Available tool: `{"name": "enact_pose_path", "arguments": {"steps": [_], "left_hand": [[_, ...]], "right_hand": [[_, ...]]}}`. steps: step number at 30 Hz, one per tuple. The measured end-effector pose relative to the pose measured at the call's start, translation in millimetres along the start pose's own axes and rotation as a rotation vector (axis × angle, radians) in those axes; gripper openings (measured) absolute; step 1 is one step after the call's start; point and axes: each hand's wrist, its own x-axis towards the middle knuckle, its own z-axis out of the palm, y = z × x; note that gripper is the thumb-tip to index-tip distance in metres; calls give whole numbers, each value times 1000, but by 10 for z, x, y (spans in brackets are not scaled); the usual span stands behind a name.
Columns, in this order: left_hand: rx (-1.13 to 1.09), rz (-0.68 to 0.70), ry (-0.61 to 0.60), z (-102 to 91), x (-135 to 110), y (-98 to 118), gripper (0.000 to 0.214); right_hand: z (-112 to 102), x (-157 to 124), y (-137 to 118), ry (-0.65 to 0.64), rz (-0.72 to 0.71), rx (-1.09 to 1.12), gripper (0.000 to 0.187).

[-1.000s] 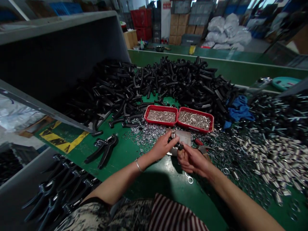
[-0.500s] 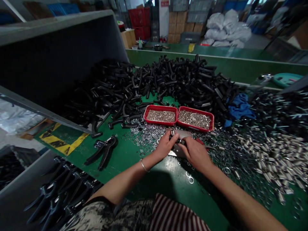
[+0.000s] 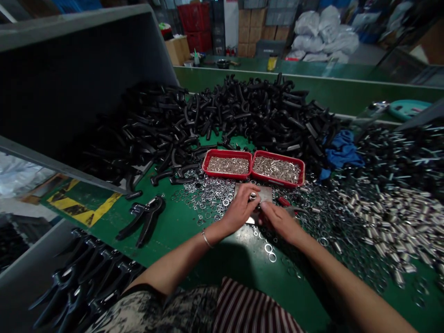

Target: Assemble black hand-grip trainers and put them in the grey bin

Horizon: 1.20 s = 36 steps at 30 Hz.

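Observation:
My left hand (image 3: 244, 203) is closed around a small shiny metal cylinder (image 3: 253, 196), its round end showing between thumb and fingers. Close against it, my right hand (image 3: 279, 222) has its fingers pinched together; what they grip is hidden. Both hands are over a flat metal plate (image 3: 266, 192) on the green bench. A red-handled tool (image 3: 284, 201) lies just beyond my right hand. Loose metal rings (image 3: 268, 248) are scattered in front of the plate.
Two red trays (image 3: 227, 175) of tiny metal parts stand behind the plate. Black handles (image 3: 243, 106) are heaped farther back. Metal cylinders (image 3: 402, 226) and a blue cloth (image 3: 343, 150) are at right. An assembled black clamp (image 3: 144, 219) lies left, near a grey shelf box (image 3: 163, 46).
My left hand has turned, its fingers now curled over the cylinder's far side. My right hand has shifted slightly lower, and the dark part seen between the hands is now mostly hidden.

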Motion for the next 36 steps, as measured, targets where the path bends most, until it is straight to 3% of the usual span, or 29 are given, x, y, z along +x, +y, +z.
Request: {"name": "enact_pose_path", "arguments": {"steps": [2,3,7,8,11,12,16,17,21,22,24,26,30,32,34,36], "left_hand": [[-4,-69,66,7,-5,23,19],[-1,-87,99,10,-7,39,19],[69,43,31,17,-16,98,18],[77,43,25,21,-18,102,19],[66,-94,132,36,-20,101,21],[66,-118,167,35,-22,103,21],[116,47,79,-12,-49,134,15],[120,76,52,-25,-62,143,15],[116,-8,121,-46,-133,161,16],[126,-19,123,-51,-147,160,17],[163,-6,42,-66,-149,143,19],[230,-1,-117,-74,-100,91,21],[449,-24,-459,1,134,-103,22],[556,-18,-566,65,283,-183,23],[618,18,-592,114,456,-214,27],[619,87,-541,139,686,-204,24]], "right_hand": [[-10,8,-11,214,-64,-111,56],[-15,13,-20,237,-66,-95,56],[-31,16,-65,-84,79,225,67],[-32,10,-77,-73,74,223,63],[-16,-26,-101,127,-10,116,45],[-3,-42,-103,115,-11,152,43],[56,-104,-108,-216,61,435,53],[67,-115,-116,-197,56,416,53],[113,-149,-157,170,-37,160,41],[129,-159,-154,169,-42,184,41],[164,-178,-124,-2,-3,357,45],[183,-190,-71,-136,45,418,50],[118,-219,27,69,37,-123,37],[29,-290,78,149,31,-266,29],[-76,-428,154,174,23,-240,29],[-171,-615,260,185,42,-164,31]]}}
